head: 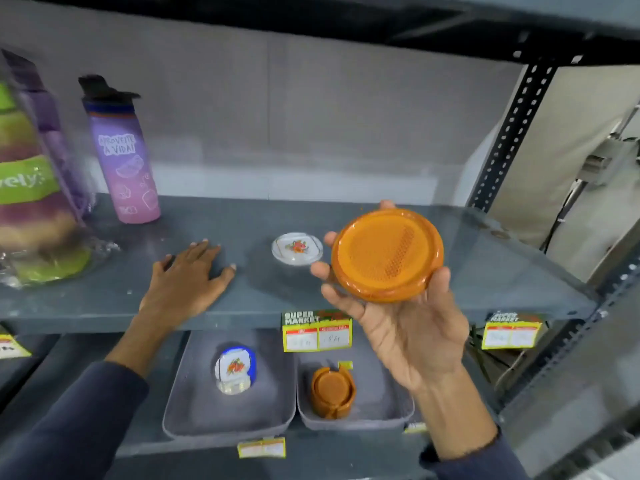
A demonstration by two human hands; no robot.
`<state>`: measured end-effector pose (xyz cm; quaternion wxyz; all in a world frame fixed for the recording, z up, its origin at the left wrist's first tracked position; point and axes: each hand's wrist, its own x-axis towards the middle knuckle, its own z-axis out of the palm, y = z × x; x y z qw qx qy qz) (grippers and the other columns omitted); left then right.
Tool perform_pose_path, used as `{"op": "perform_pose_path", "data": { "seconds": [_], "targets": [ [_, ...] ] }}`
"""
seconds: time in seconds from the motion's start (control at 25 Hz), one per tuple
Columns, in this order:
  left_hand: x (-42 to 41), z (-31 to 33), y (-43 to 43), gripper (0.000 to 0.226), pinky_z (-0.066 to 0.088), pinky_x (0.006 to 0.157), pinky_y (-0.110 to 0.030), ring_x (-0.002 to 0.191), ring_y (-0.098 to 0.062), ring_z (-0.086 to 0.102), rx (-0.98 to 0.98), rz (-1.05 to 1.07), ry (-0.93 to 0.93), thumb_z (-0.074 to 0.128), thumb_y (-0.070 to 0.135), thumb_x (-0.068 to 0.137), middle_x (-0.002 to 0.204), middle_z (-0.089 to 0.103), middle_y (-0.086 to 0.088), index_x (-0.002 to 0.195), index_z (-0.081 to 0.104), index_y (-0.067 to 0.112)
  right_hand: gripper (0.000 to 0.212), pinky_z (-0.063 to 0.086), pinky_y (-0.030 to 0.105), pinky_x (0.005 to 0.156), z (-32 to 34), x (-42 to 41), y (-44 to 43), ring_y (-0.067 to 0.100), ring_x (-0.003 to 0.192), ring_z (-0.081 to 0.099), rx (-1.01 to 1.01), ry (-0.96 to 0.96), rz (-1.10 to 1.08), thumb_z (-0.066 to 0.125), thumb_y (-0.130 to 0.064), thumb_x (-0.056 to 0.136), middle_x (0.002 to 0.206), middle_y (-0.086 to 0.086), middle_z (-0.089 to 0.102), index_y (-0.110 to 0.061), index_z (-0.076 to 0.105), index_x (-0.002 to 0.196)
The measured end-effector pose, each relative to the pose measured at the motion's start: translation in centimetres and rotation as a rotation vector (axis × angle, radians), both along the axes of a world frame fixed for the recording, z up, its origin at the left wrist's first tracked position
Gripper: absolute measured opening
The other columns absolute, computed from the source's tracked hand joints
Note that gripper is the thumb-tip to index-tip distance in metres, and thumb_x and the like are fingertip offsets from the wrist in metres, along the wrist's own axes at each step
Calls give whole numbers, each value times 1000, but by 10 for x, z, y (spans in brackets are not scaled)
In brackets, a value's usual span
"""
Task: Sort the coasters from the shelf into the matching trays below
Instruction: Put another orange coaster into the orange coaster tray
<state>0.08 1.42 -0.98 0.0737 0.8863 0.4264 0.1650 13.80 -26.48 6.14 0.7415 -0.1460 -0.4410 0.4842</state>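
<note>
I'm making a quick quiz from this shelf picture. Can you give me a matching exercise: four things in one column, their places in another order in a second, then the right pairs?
Things:
1. orange coaster
2. clear floral coaster
3. purple bottle
4. orange coaster set

Places:
A. in the right-hand tray below
B. standing at the back left of the shelf
C. held up in the right hand
D. lying flat on the shelf, between the two hands

Pairs: 1-C, 2-D, 3-B, 4-A
</note>
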Motion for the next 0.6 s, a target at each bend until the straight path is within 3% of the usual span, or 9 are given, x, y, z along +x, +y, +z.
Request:
{"op": "perform_pose_path", "data": {
  "seconds": [0.12,0.2,0.28,0.36,0.52,0.6],
  "targets": [
    [0,-1,5,66,13,119,-47,149,-15,22,23,-18,-1,36,62,92,161,28,4,148,37,27,90,44,57,108,-68,13,-35,57,133,47,-228,-256,-336,87,-38,76,146,32,47,-25,34,148],
    [0,-2,7,67,14,118,-48,149,-16,24,39,-30,-2,36,63,90,161,30,2,147,38,27,91,47,51,101,-111,21,-57,54,127,51,-401,-378,-530,94,-37,66,136,28,52,-26,42,138],
    [1,-4,7,66,14,118,-48,148,-17,24,51,-29,-5,38,62,91,160,31,2,146,39,26,86,54,32,92,-152,27,-67,30,111,66,-504,-467,-578,95,-24,63,119,8,67,-22,42,131],
    [2,-4,7,65,15,117,-49,148,-17,25,61,-24,-4,37,62,91,160,32,2,145,40,27,80,55,24,88,-196,39,-62,11,103,68,-630,-543,-631,93,-13,61,110,-8,71,-25,43,122],
    [2,-3,9,66,15,117,-49,148,-18,26,63,-24,-2,38,63,91,160,32,2,146,40,27,81,58,29,91,-272,67,-23,18,117,65,-878,-611,-724,99,-30,52,116,-4,67,-30,46,113],
    [1,-3,10,65,15,117,-49,148,-18,26,63,-21,-8,38,63,91,160,32,2,146,40,27,77,57,21,88,-290,76,-2,17,119,65,-988,-660,-711,99,-25,59,116,-8,66,-27,46,115]
  ]
}}
